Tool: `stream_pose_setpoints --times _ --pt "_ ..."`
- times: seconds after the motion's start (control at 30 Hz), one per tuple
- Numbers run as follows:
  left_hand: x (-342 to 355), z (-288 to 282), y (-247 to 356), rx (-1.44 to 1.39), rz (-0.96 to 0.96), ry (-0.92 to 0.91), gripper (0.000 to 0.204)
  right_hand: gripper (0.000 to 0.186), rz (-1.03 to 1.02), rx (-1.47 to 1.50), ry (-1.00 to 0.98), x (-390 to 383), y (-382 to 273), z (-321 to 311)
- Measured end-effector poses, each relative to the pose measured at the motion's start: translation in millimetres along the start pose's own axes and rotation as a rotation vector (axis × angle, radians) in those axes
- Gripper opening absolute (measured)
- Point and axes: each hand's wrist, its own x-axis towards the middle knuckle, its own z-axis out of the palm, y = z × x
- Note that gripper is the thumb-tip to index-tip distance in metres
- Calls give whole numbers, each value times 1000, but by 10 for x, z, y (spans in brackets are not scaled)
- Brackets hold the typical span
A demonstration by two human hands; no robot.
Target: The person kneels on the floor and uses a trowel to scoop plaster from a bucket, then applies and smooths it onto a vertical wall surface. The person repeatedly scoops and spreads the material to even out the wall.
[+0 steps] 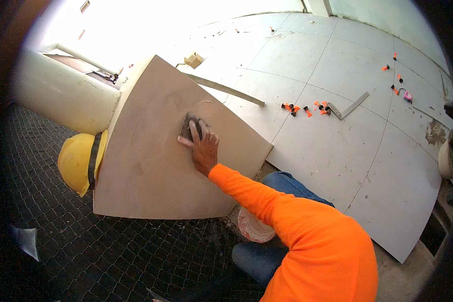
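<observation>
My right hand point(202, 149) reaches out in an orange sleeve, with its back up and its fingers bent over a small dark pad point(188, 129). The pad lies against the face of a large beige-brown tile point(151, 166), a little above its middle. Most of the pad's far side shows dark grey, while the rest is under my fingers; its exact kind is unclear. Faint smears mark the tile around it. My left hand is not in view.
A yellow hard hat point(78, 163) sits at the tile's left edge, beside a pale pipe point(68, 93). Chain-link mesh point(136, 261) covers the dark ground. A round tub point(254, 226) stands by my knees. Orange-and-black tile levelling clips point(308, 111) and a metal square point(355, 106) lie on grey tiles.
</observation>
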Motion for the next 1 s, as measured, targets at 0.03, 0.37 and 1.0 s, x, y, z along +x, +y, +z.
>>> stream_pose_setpoints --times 0.03,0.37,1.0 --pt "58 -1 26 -5 -4 10 53 54 -12 3 -82 -73 17 -46" --pt "119 3 35 -32 -11 18 53 50 614 436 89 514 -34 -41" --pt "45 -14 4 -18 17 -26 54 60 -182 291 51 163 -1163 -295"
